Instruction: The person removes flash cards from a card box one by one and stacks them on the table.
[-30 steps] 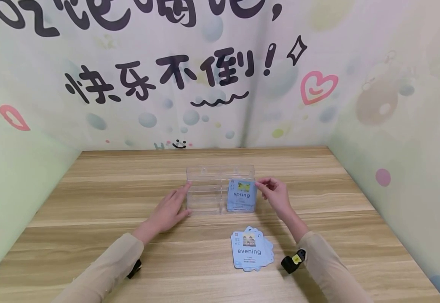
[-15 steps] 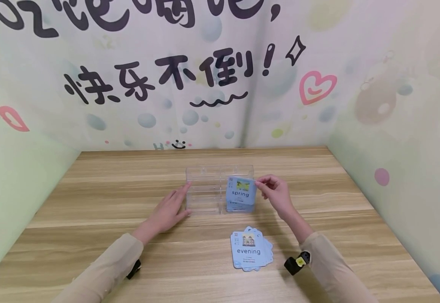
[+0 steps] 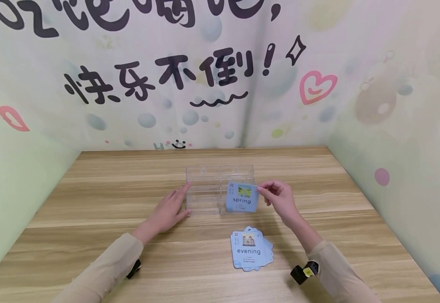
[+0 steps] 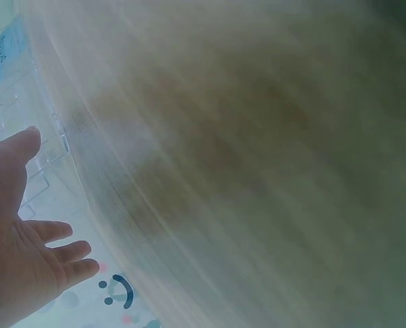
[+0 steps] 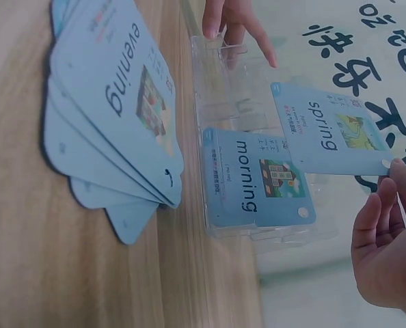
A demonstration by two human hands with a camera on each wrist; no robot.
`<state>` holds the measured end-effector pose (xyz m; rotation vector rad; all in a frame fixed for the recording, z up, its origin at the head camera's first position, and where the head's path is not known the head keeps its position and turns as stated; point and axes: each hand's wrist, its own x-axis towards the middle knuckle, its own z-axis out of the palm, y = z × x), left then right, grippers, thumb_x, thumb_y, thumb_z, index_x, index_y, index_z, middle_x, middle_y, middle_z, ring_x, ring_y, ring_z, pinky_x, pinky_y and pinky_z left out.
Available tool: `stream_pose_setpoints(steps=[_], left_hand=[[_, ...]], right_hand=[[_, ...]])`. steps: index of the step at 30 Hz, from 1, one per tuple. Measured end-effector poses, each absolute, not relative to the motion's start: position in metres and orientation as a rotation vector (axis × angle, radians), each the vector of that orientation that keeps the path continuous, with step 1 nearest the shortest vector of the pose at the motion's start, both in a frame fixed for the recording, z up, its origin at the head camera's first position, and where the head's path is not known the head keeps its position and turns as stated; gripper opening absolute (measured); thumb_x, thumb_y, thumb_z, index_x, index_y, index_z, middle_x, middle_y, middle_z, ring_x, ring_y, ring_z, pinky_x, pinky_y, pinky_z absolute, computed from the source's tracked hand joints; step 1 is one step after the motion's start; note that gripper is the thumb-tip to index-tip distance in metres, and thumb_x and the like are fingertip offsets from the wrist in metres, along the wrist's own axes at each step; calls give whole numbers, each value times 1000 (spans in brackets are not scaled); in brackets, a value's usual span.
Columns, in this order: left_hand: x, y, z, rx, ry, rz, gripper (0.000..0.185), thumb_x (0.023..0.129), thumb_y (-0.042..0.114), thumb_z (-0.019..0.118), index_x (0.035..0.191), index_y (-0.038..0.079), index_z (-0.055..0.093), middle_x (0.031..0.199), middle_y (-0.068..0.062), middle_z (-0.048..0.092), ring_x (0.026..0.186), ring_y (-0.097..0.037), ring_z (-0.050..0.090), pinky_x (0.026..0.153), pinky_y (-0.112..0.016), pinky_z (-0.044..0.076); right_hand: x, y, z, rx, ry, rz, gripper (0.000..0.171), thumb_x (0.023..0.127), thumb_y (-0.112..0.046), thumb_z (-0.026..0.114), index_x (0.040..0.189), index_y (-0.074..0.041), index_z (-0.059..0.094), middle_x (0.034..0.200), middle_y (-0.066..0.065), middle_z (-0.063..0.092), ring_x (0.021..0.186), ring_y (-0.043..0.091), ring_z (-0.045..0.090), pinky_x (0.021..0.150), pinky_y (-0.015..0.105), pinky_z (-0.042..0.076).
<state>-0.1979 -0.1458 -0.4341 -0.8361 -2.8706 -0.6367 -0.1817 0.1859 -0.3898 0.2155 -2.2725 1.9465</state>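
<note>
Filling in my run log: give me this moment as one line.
right hand: pinches spring card above clear box | left hand: rests against box side | morning card: in box | evening stack: on table

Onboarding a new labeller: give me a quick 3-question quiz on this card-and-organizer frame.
1. True or false: the right hand pinches the "spring" card.
2. Which card already stands in the clear acrylic organizer? A "evening" B "morning" C "night"
3. Fill in: the top card of the fanned stack on the wooden table reads ____.

Key: 1 true. 2 B, the "morning" card. 3 evening. The left hand lies flat against the organizer's left wall.
</note>
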Motion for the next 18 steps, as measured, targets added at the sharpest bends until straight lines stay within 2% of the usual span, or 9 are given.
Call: stream_pose_setpoints(steps=[4, 14, 18], left_hand=[[-198, -146, -434, -833, -2867, -634, 81, 88, 30, 60, 147, 12, 7, 142, -20, 33, 125, -41, 35, 104, -52, 26], [-197, -145, -432, -790, -2913, -640, 80, 89, 33, 58, 147, 16, 5, 141, -26, 31, 127, -46, 28, 103, -59, 20], [-196, -143, -431, -774, -2925, -616, 80, 89, 34, 57, 147, 16, 5, 140, -28, 30, 127, -48, 26, 102, -62, 17]], right_hand=[[-173, 189, -390, 193, -2296, 1963, 11, 83, -9, 65, 88, -1, 61, 70, 2, 55, 56, 9, 46, 49, 17, 42], [-154, 197, -395, 178, -2329, 1999, 14, 84, -7, 64, 89, 5, 59, 72, 10, 55, 56, 9, 46, 49, 18, 42], [-147, 200, -396, 173, -2352, 1986, 16, 84, -8, 64, 90, 7, 58, 72, 7, 55, 56, 9, 46, 49, 19, 42]])
